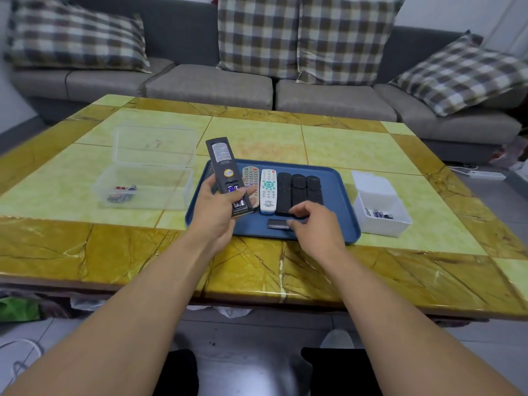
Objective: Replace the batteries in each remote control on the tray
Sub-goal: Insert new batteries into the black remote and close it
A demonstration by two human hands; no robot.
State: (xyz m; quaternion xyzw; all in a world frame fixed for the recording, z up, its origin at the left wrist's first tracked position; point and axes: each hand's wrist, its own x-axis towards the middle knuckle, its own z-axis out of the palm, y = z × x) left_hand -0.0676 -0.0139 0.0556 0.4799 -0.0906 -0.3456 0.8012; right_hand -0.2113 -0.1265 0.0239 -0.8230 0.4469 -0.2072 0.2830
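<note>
Tray [347, 195] front open btwn boxes, remotes [298, 190] behind

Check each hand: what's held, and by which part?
Left hand grips the dark remote around its lower end, batteries exposed. Right hand pinches the battery cover by its right end.

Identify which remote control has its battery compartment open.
The dark remote gripped in the left hand, back side up, batteries exposed. The others lie on the blue tray, their compartments unseen.
</note>
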